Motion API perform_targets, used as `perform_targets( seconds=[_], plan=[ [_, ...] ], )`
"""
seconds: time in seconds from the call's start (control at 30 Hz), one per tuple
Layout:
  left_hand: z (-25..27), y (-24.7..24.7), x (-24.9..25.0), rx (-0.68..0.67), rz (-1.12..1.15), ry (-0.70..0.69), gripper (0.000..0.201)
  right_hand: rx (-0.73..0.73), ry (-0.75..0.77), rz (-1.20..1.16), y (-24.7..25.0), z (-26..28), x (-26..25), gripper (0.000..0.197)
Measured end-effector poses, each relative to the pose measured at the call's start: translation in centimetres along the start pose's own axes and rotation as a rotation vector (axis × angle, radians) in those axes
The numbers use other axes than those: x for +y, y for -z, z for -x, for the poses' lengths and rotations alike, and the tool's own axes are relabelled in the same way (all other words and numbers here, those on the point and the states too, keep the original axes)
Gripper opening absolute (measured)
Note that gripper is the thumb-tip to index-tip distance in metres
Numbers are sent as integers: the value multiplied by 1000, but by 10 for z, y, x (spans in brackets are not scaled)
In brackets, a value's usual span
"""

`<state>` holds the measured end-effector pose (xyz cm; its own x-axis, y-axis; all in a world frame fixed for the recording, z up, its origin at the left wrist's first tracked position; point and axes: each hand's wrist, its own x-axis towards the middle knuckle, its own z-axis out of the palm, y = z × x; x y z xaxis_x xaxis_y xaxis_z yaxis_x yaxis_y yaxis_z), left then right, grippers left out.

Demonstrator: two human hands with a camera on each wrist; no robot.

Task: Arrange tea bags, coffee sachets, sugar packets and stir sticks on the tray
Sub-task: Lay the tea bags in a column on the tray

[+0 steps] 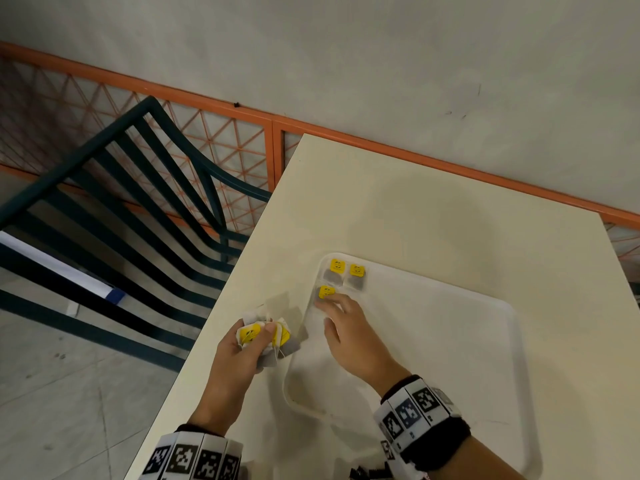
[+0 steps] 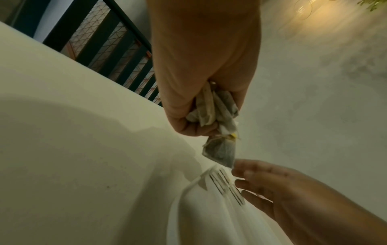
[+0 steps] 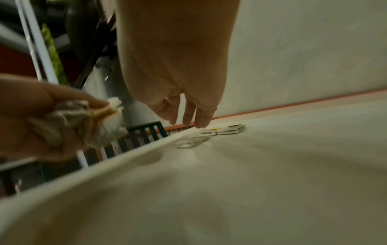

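Note:
A white tray [image 1: 485, 341] lies on the cream table [image 1: 415, 209]. Two tea bags with yellow tags [image 1: 337, 266] [image 1: 356, 271] lie side by side in its far left corner, and a third tea bag [image 1: 325, 292] lies just nearer. My right hand [image 1: 337, 313] hovers low over the tray with straight fingers, its fingertips [image 3: 200, 122] at the third bag. My left hand [image 1: 254, 336] grips a bunch of tea bags [image 2: 213, 109] just left of the tray's rim, one bag [image 2: 221, 151] dangling below the fist.
A dark green slatted chair [image 1: 138, 188] stands left of the table, before an orange mesh fence [image 1: 214, 133] and a grey wall. Small dark objects [image 1: 367, 474] lie at the table's near edge. The table's left edge runs close beside my left hand.

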<state>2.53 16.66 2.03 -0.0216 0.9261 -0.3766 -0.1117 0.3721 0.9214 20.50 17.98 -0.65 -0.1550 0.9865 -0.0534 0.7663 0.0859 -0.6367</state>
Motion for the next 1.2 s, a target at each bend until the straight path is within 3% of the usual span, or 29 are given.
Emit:
perform_targets(
  seconds=[0.07,0.13,0.3,0.4,0.63,0.73,1.07,1.2],
  plan=[
    [-1,-1,-1,4,8,17,11,-9,-112,-243,1,0,-13,30],
    [-1,-2,-2,4,8,18,11,-119,-215,-439,2,2,-25,28],
    [3,-3,-2,-56,8,14,12,-152,-251,-523,-7,6,-29,7],
    [3,-3,-3,-46,-4,6,12,-133,-320,-590,-5,7,-21,8],
    [1,-2,-8,-34,15,43,14,305,-647,-534,4,-3,23,22],
    [1,-4,-10,-48,11,48,15,345,-741,-576,7,-8,32,23],
    [-2,-1,-13,-90,27,88,17,392,-706,-435,0,-25,37,30],
    [-2,-3,-12,-103,49,92,17,396,-643,-322,3,-20,31,21]
  ],
)
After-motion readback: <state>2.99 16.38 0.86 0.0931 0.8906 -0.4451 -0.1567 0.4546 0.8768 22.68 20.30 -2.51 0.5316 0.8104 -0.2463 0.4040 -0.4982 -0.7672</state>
